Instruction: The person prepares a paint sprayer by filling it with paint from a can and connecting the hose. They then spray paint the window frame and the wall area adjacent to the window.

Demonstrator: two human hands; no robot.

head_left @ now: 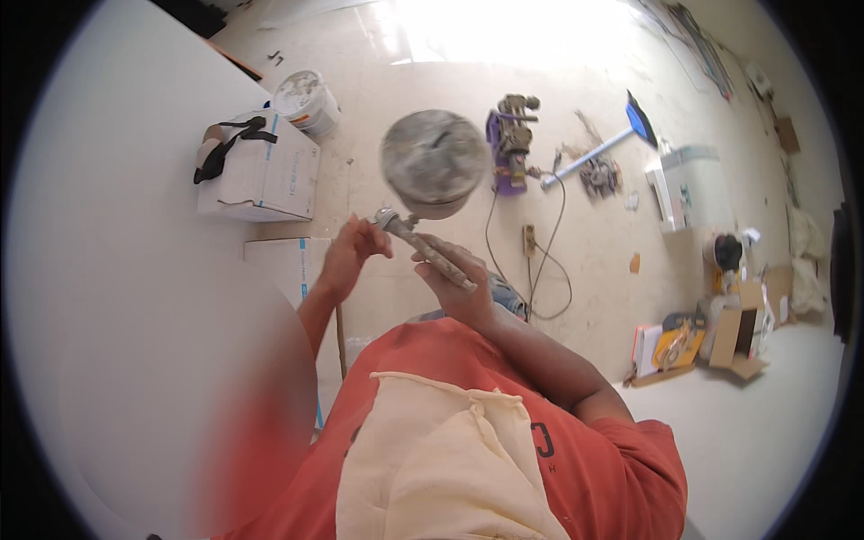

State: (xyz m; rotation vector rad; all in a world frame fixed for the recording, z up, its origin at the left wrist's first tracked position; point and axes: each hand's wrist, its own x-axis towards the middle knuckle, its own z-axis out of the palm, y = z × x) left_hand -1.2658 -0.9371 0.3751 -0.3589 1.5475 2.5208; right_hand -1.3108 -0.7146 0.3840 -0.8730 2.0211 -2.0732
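Tool (428, 252) slants across right grip (465, 298), near left grip (356, 248).

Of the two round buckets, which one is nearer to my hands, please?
The dirty grey bucket, just beyond your left hand and right hand; the other, a white-walled bucket, stands farther away, near a white carton.

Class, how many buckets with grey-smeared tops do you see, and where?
2: a round grey bucket near the centre, beyond the smeared tool in the right hand, and a white bucket at upper left, beside a white carton. Others may be hidden.
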